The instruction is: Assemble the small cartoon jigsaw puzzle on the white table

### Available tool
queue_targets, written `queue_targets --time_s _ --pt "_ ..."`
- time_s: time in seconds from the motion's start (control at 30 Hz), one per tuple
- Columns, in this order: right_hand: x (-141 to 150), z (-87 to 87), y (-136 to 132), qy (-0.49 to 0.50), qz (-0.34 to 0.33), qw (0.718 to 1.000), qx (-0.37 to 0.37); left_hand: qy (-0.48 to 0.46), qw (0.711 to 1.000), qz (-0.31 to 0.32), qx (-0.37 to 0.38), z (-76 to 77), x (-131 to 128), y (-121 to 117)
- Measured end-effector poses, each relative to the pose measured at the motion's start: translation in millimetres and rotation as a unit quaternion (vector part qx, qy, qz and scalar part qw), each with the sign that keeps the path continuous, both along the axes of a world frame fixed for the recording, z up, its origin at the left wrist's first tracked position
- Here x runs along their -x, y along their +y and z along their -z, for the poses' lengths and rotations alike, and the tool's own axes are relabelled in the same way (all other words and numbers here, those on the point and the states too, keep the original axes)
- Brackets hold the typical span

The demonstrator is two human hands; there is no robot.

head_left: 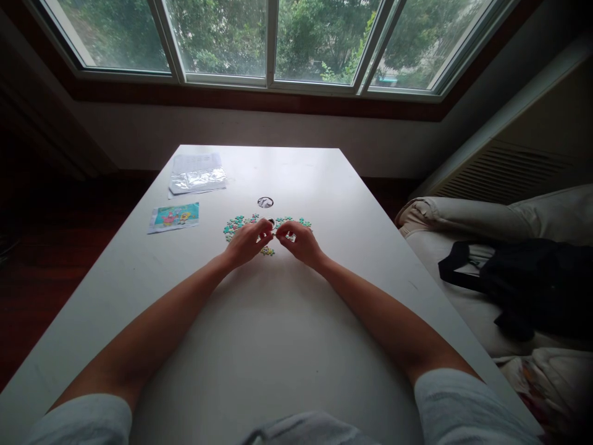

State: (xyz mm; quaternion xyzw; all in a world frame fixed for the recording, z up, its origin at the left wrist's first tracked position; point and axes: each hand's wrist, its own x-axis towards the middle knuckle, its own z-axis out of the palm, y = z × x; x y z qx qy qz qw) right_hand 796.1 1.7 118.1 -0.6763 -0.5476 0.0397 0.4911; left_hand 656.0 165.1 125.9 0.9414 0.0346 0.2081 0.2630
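Both my hands meet over a spread of small jigsaw puzzle pieces (236, 224) in green, teal and yellow. My left hand (248, 240) is closed, with thumb and forefinger pinched on a tiny puzzle piece that the fingers mostly cover. Opposite it, my right hand (300, 240) pinches in the same way, its fingertips almost touching the left ones. Just below the left fingertips lie a few yellowish puzzle pieces (267, 251). A round, shiny, dark-rimmed disc or lid (265, 202) rests beyond the hands.
A printed picture sheet (174, 216) with cartoon figures lies on the white table (278, 346), left of the pieces. Behind it are papers with a clear plastic bag (198, 174). A pale sofa (463, 216) with a dark garment (537, 284) stands along the right. Windows (222, 40) face me.
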Motion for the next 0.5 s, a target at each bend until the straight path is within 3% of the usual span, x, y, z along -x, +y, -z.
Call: queue_targets --time_s 0.23,0.5 --pt "-5.7 3.3 -2.1 0.147 0.024 0.989 0.007 0.021 0.983 0.153 -0.095 5.0 3.0 26.0" --pt "-4.7 7.5 0.7 0.175 0.016 0.985 -0.004 0.004 0.991 0.065 -0.116 20.7 -3.3 20.0"
